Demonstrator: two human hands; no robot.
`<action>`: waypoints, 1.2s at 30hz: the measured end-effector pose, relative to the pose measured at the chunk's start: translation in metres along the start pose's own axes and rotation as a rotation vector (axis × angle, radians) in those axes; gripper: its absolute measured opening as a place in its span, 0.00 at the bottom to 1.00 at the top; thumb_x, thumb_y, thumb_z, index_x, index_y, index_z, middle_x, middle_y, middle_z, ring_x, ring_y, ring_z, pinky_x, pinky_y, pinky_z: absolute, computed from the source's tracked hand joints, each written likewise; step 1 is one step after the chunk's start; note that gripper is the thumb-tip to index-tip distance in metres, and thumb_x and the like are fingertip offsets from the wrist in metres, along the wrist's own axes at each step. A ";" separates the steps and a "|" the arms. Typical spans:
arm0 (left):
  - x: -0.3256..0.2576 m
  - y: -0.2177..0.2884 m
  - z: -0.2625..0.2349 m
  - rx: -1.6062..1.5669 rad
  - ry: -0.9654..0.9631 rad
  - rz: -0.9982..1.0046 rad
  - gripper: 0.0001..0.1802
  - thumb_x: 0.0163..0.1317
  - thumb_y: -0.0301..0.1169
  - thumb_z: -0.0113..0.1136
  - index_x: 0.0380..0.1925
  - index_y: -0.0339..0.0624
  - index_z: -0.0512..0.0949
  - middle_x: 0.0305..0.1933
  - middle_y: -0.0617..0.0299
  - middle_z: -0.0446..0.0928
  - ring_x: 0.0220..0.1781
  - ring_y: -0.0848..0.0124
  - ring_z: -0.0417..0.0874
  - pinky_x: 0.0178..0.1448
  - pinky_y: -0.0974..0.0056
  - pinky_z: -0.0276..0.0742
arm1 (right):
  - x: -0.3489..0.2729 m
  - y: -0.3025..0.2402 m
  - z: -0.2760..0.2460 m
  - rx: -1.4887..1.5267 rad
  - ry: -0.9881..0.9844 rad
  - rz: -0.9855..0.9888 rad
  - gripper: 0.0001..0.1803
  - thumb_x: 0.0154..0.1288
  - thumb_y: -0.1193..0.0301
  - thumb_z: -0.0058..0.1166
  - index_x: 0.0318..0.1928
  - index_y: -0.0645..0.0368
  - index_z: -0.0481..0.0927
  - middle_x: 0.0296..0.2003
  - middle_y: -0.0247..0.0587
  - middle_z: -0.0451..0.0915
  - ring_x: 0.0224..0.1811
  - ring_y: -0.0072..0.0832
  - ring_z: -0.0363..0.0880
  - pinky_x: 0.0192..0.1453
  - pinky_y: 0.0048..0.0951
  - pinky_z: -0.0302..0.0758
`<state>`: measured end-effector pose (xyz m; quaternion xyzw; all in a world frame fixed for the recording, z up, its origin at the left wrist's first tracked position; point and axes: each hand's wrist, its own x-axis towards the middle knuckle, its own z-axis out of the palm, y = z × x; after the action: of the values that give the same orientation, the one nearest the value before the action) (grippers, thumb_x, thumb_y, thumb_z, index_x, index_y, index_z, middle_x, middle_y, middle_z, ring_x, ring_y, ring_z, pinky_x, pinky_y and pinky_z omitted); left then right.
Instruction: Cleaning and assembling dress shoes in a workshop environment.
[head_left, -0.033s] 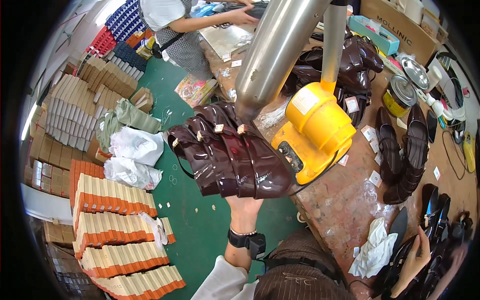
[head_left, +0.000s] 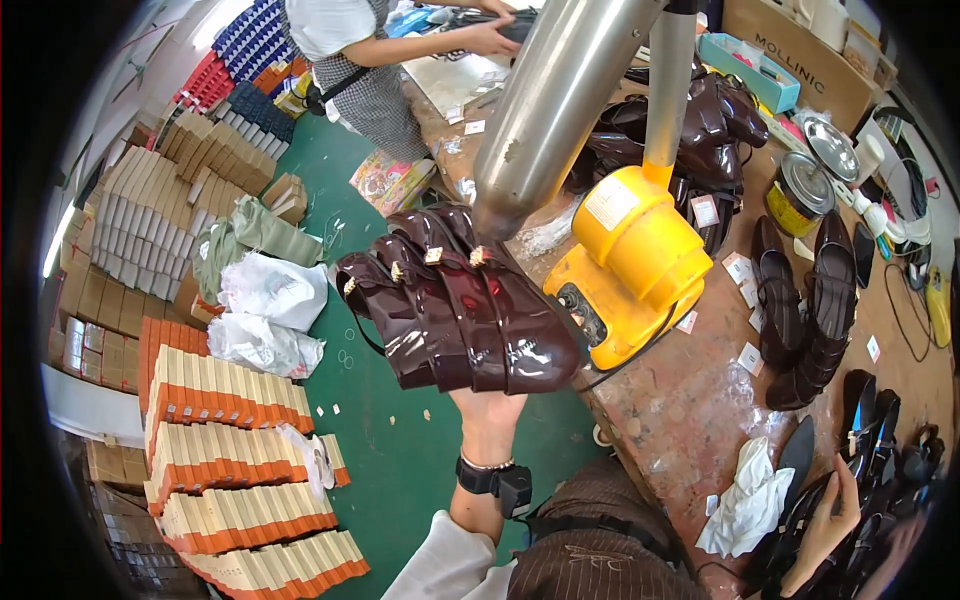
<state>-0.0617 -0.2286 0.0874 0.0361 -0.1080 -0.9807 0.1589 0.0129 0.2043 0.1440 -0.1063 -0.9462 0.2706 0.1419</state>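
My left hand (head_left: pixel 488 410) comes up from below, palm under a glossy dark-brown strappy shoe (head_left: pixel 455 320) and closed on it. Several straps with small gold-coloured buckles cross the shoe, and its rounded toe points right. My fingers are partly hidden beneath it. A metal tube (head_left: pixel 540 120) ends right above the shoe, beside the yellow blower (head_left: pixel 640 250) on the bench. My right hand is not in view. At the lower right, two bare hands, seemingly another person's, are among black shoes; one hand (head_left: pixel 825 525) has its fingertips together, the other hand (head_left: pixel 905 540) is blurred.
The worn bench (head_left: pixel 670 420) carries a brown shoe pair (head_left: pixel 810 290), a white cloth (head_left: pixel 745 505), a metal can (head_left: pixel 803 185) and piled brown shoes (head_left: pixel 700 130). Stacked boxes (head_left: pixel 240 460) and white bags (head_left: pixel 270 305) stand left. A person (head_left: pixel 360 70) works at the far side.
The shoe in my left hand has shifted very slightly left and up, its toe a little farther from the blower. The blurred hand at the lower right has moved a bit.
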 end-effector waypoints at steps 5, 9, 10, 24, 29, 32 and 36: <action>0.007 0.003 0.002 -0.016 -0.189 0.058 0.27 0.69 0.48 0.48 0.63 0.49 0.71 0.64 0.58 0.74 0.64 0.61 0.74 0.70 0.50 0.66 | -0.005 0.015 0.003 -0.029 -0.027 0.091 0.13 0.71 0.76 0.50 0.51 0.69 0.81 0.47 0.48 0.84 0.50 0.32 0.81 0.58 0.30 0.73; -0.005 0.015 -0.009 -0.068 -0.117 0.073 0.25 0.65 0.51 0.55 0.54 0.46 0.78 0.58 0.58 0.79 0.61 0.60 0.77 0.69 0.50 0.66 | -0.016 0.028 0.007 0.010 -0.271 0.117 0.20 0.53 0.85 0.57 0.49 0.69 0.80 0.43 0.56 0.83 0.47 0.43 0.82 0.53 0.34 0.75; -0.012 0.019 -0.012 -0.019 -0.074 0.064 0.25 0.64 0.50 0.55 0.54 0.45 0.78 0.57 0.58 0.79 0.60 0.61 0.77 0.69 0.50 0.66 | -0.019 0.030 0.007 -0.073 -0.349 0.121 0.21 0.50 0.81 0.60 0.48 0.68 0.81 0.45 0.57 0.82 0.48 0.49 0.80 0.54 0.38 0.75; -0.147 0.078 -0.086 0.970 0.079 -0.571 0.38 0.67 0.54 0.51 0.68 0.40 0.64 0.68 0.54 0.69 0.66 0.56 0.72 0.70 0.50 0.67 | -0.081 0.053 0.030 -0.307 -0.340 0.090 0.54 0.36 0.64 0.77 0.69 0.43 0.66 0.62 0.51 0.69 0.61 0.50 0.71 0.62 0.44 0.73; -0.123 0.025 -0.062 1.111 0.091 -0.659 0.45 0.59 0.43 0.60 0.71 0.34 0.54 0.69 0.49 0.63 0.70 0.55 0.65 0.75 0.52 0.57 | -0.089 0.069 0.067 -0.417 -0.323 0.144 0.34 0.41 0.75 0.67 0.55 0.47 0.79 0.48 0.46 0.78 0.46 0.44 0.78 0.48 0.40 0.80; -0.092 -0.018 -0.044 1.105 -0.088 -0.739 0.46 0.57 0.40 0.63 0.71 0.32 0.54 0.70 0.49 0.62 0.71 0.56 0.63 0.76 0.56 0.54 | -0.083 0.085 0.045 -0.003 0.044 0.161 0.18 0.43 0.81 0.60 0.39 0.59 0.85 0.36 0.52 0.82 0.41 0.45 0.82 0.45 0.37 0.79; -0.036 -0.080 -0.037 1.224 -0.227 -0.800 0.44 0.59 0.38 0.63 0.70 0.30 0.55 0.71 0.51 0.62 0.72 0.59 0.62 0.76 0.59 0.53 | -0.076 0.080 -0.018 0.519 0.241 0.340 0.12 0.52 0.82 0.56 0.39 0.67 0.81 0.35 0.36 0.83 0.40 0.19 0.78 0.46 0.22 0.73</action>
<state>-0.0478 -0.1500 0.0346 0.0530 -0.6298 -0.7258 -0.2716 0.1002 0.2583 0.0997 -0.2542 -0.7908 0.5081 0.2279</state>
